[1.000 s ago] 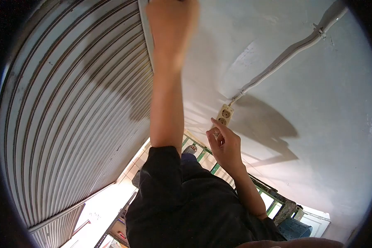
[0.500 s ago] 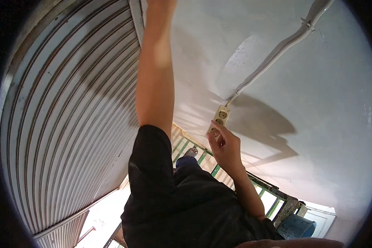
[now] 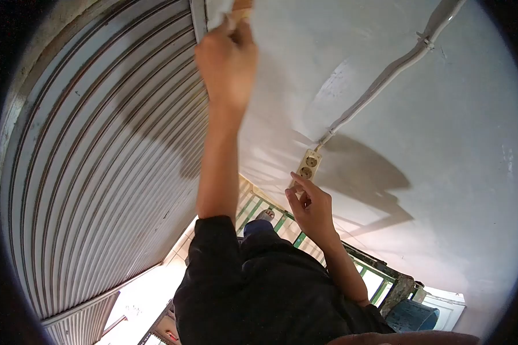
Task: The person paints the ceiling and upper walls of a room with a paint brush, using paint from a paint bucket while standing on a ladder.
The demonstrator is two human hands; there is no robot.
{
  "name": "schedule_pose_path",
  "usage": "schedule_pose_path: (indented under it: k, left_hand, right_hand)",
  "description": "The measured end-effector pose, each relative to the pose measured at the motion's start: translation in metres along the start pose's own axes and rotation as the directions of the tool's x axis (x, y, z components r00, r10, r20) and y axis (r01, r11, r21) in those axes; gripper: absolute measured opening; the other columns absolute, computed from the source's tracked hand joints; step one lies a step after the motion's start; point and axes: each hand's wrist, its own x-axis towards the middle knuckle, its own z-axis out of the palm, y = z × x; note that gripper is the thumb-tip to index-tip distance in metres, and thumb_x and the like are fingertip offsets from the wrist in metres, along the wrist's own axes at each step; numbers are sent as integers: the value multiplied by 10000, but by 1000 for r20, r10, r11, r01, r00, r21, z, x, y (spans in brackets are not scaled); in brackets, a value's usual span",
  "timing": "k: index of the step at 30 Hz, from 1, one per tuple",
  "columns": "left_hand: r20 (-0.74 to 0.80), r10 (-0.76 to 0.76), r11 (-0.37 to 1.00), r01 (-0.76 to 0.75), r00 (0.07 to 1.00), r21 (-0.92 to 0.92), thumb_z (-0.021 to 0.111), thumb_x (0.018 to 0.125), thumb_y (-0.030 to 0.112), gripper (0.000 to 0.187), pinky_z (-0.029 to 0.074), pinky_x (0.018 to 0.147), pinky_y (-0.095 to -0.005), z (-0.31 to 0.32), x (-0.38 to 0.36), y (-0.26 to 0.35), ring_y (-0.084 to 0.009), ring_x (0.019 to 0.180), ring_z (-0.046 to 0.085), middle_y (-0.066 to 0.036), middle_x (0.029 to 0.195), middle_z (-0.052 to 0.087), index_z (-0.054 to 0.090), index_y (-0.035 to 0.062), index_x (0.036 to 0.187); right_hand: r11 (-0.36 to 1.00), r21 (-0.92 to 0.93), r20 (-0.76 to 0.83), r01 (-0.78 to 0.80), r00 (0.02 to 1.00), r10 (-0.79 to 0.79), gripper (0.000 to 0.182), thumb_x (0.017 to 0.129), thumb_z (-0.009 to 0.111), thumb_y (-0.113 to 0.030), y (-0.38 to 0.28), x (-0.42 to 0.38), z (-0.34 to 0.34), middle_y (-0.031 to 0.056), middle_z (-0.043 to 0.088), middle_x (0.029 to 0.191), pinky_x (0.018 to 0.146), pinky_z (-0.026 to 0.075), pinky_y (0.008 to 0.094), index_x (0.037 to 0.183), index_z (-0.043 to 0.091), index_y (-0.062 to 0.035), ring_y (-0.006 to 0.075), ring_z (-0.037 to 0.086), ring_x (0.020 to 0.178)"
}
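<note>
My left hand (image 3: 227, 63) is raised near the top of the view, fingers closed around a flat tan-brown piece (image 3: 242, 8) that is blurred and cut off by the frame edge. It is over the wall, beside the edge of the ribbed metal shutter. Lower down, my right hand (image 3: 313, 210) has its thumb and index finger curved and apart, with nothing showing between them. Its index fingertip overlaps the lower end of a cream power strip (image 3: 308, 164), whose two round sockets show.
A white cable (image 3: 380, 80) runs up the pale wall (image 3: 460, 149) from the strip. The ribbed metal shutter (image 3: 103, 172) fills the left side. Below, my foot (image 3: 266, 215) is on green slats (image 3: 281, 221). A blue container (image 3: 411, 316) stands at lower right.
My left hand has come down into view with the tan-brown piece; only its forearm and wrist showed before. My right hand has shifted slightly down and left beside the power strip.
</note>
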Motion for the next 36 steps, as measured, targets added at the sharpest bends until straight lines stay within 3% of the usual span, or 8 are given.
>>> schedule_pose_path:
  k: [5,8,10,14,23,26,31,36]
  left_hand:
    - [14,49,972,-51,999,231,653,930,171,227,559,674,-468,-1,60,-59,-393,685,704,-208,780,708,752,-14,1018]
    - [-30,112,976,-105,993,189,700,885,339,330,564,725,-468,17,98,-95,-378,717,724,-198,782,737,789,22,892]
    - [-32,204,834,-156,979,530,693,901,376,362,576,745,-481,22,111,-95,-408,759,731,-222,788,734,796,30,867]
    - [-84,229,876,-167,970,453,665,937,420,439,586,780,-495,37,124,-92,-433,788,732,-249,788,727,788,9,846]
    - [-16,257,780,-198,966,593,608,981,422,479,606,737,-515,80,163,-113,-433,825,737,-274,878,733,778,-10,860]
    - [90,56,820,-97,994,564,620,973,344,406,602,766,-518,91,158,-96,-408,874,738,-270,906,728,772,-25,893]
    - [42,384,831,-365,922,420,600,947,176,245,578,743,-507,78,85,-39,-411,840,714,-262,910,700,794,39,1006]
    - [129,343,880,-367,930,301,624,908,116,229,559,720,-503,60,32,22,-426,794,690,-248,905,667,792,60,1054]
  right_hand:
    - [998,19,-27,-60,998,60,404,925,725,-63,6,-6,-8,121,738,910,509,467,289,1311,634,14,117,548,493]
    - [997,31,-37,-68,997,69,398,926,724,-63,2,-5,-10,123,737,905,511,467,291,1307,638,11,120,546,499]
    - [997,38,-47,-60,997,62,398,926,724,-63,5,-5,-9,123,734,901,513,469,293,1307,639,11,123,548,502]
    - [998,51,-50,-36,998,39,401,926,723,-70,5,-3,-8,123,727,892,521,476,300,1310,638,8,134,554,508]
    - [999,24,-57,-48,997,49,405,934,715,-83,10,-3,-16,145,726,895,527,483,314,1320,632,10,149,566,511]
    - [997,44,-64,-63,996,65,400,939,708,-83,11,-2,-19,154,731,897,531,486,317,1321,634,9,152,568,513]
    - [997,53,-67,-62,996,66,395,939,707,-78,14,0,-13,152,735,895,525,484,314,1318,639,7,150,573,518]
    - [994,74,-32,-74,997,77,401,926,724,-76,7,2,-2,82,734,862,518,411,259,1315,653,-16,78,486,536]
